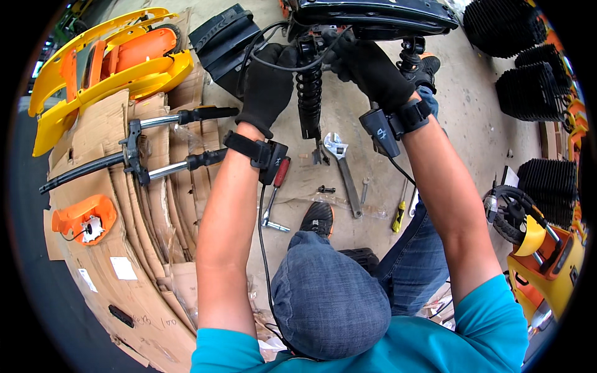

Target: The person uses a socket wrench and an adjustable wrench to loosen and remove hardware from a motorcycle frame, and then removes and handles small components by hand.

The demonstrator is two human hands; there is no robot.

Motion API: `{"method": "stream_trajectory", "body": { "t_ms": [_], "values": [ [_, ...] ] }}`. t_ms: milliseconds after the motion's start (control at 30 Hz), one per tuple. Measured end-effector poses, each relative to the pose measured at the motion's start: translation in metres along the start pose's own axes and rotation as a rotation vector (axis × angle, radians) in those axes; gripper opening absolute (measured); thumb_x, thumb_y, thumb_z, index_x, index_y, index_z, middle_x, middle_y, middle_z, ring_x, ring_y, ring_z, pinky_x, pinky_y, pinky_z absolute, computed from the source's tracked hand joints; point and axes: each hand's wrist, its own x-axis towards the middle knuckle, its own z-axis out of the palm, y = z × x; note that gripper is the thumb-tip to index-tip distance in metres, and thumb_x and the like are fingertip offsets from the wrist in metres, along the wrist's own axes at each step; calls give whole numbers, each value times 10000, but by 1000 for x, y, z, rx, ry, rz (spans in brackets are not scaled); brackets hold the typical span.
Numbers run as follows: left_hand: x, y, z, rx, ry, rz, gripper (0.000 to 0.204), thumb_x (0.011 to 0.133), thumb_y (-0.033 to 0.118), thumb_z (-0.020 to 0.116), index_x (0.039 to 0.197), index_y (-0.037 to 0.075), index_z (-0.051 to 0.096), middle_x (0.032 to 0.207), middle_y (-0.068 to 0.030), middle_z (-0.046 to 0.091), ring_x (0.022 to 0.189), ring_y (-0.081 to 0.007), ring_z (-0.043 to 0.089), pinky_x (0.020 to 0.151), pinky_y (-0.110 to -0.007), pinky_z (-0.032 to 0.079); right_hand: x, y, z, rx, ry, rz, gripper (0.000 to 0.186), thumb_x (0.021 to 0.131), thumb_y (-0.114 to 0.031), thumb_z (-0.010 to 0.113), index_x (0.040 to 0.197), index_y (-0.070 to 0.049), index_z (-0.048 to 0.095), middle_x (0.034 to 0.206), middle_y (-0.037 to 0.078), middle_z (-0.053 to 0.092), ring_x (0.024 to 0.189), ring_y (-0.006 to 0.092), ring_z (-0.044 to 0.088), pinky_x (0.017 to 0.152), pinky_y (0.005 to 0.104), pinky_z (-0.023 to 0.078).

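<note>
A black coil-spring shock absorber (309, 93) hangs upright under the dark vehicle frame (373, 17) at the top. My left hand (268, 81), in a black glove, is beside the shock absorber's upper end, its fingers curled; what they grip is hidden. From the other side, my gloved right hand (373, 69) reaches to the mount above the spring. Its fingers are bent together there, and I cannot make out what is between them. A black cable (252, 53) loops over my left hand and across the shock absorber's top.
On the floor lie an adjustable wrench (345, 171), a red-handled ratchet (277, 186), a small spanner (365, 188) and a yellow screwdriver (398, 219). Left, flattened cardboard (106, 273) bears a front fork (134, 149) and yellow body panels (143, 81). Black ribbed parts (525, 90) stand right.
</note>
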Motion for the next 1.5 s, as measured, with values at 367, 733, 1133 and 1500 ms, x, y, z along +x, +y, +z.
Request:
{"method": "stream_trajectory", "body": {
  "t_ms": [367, 733, 1133, 1500],
  "values": [
    [2, 11, -3, -264, 62, -174, 193, 893, 95, 578, 1046, -9, 630, 984, -131, 641, 862, -251, 639, 778, -336, 510, 2, -10, 7, 380, 58, 115, 203, 932, -99, 576, 1118, -22, 603, 844, 24, 608, 688, 84, 518, 587, 243, 444],
    [3, 19, -5, -474, 120, -247, 202, 893, 121, 597, 1042, -13, 617, 1019, -154, 621, 837, -265, 632, 745, -349, 513, 3, -25, 9, 134, 69, 336, 181, 956, -235, 573, 911, -61, 598, 775, 8, 611, 629, 85, 537, 572, 221, 448],
    [0, 19, -5, -419, 166, -230, 221, 847, 66, 615, 1060, 7, 624, 955, -143, 652, 840, -277, 627, 726, -328, 485, 0, -21, 10, 506, 93, 217, 249, 960, -192, 545, 1141, -31, 606, 896, 30, 627, 739, 89, 567, 652, 237, 480],
    [3, -7, -4, 63, 119, 145, 153, 862, 89, 598, 978, -6, 630, 861, -124, 624, 773, -298, 609, 706, -384, 481, 2, -27, 9, 181, 54, 195, 233, 932, -116, 573, 1151, -40, 594, 932, 51, 622, 776, 118, 599, 654, 233, 498]
  ]
}}
